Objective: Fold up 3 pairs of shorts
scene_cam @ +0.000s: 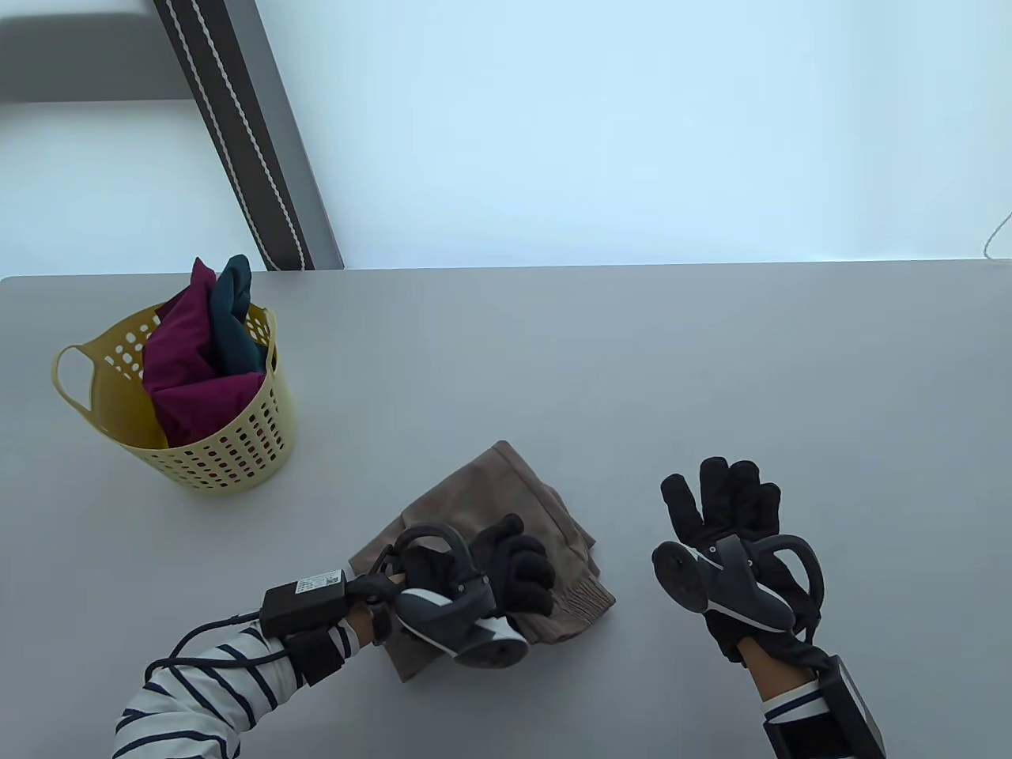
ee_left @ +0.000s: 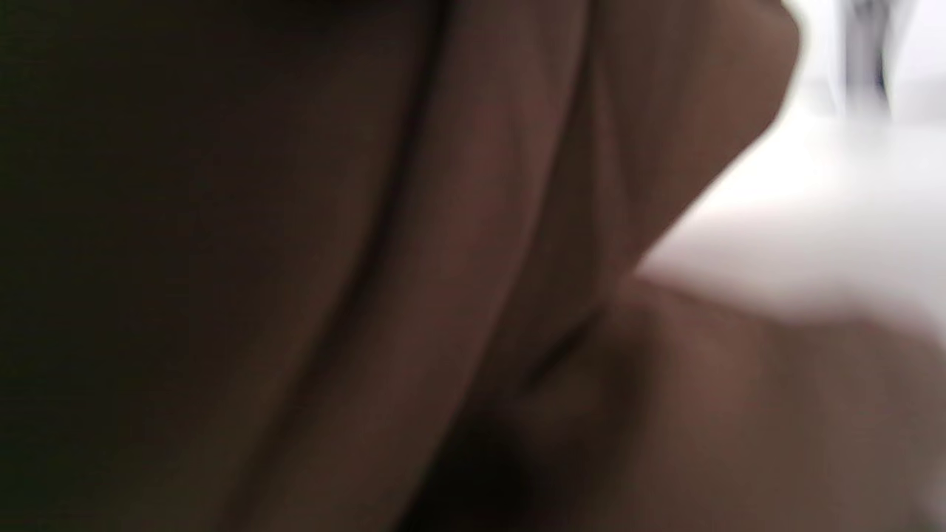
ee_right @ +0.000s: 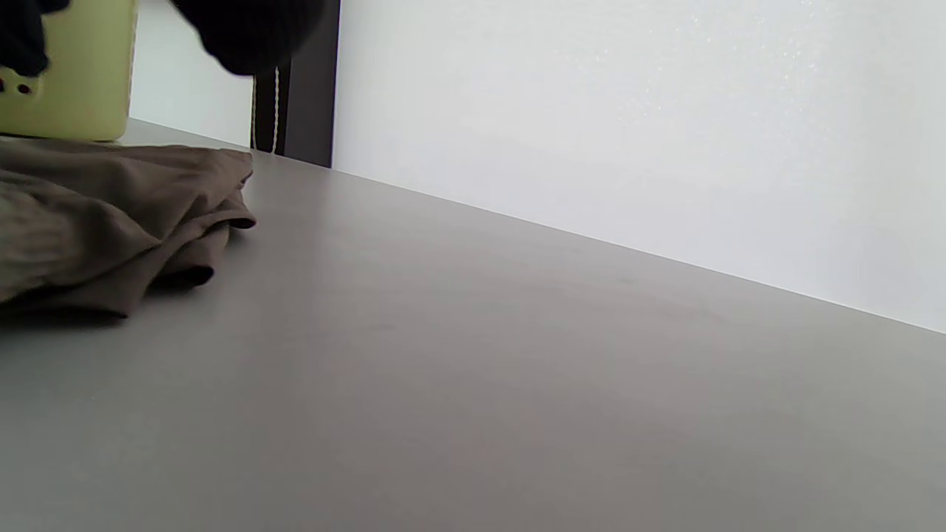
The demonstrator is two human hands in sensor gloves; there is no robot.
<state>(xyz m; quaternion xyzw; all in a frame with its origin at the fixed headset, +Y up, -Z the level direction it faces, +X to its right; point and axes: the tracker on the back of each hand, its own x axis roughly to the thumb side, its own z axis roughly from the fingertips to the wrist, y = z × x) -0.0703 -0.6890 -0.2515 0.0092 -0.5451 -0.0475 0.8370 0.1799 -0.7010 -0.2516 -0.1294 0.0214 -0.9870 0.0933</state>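
Observation:
Brown shorts [scene_cam: 506, 490] lie bunched in a rough fold on the grey table [scene_cam: 632, 371], near its front. My left hand [scene_cam: 518, 565] lies on their near half, its fingers curled into the fabric by the waistband. The left wrist view is filled with blurred brown cloth [ee_left: 517, 222]. My right hand [scene_cam: 723, 502] hovers flat over bare table to the right of the shorts, fingers straight and spread, holding nothing. In the right wrist view the brown shorts [ee_right: 111, 214] sit at the left, with dark fingertips [ee_right: 244, 29] at the top edge. Maroon shorts [scene_cam: 190, 356] and teal shorts [scene_cam: 233, 316] stick out of a yellow basket [scene_cam: 237, 451].
The perforated yellow basket stands at the table's left, also seen as a yellow wall [ee_right: 81, 74] behind the brown shorts. A dark post with a white cord [scene_cam: 245, 134] stands behind the table's far edge. Bare table stretches across the middle and right.

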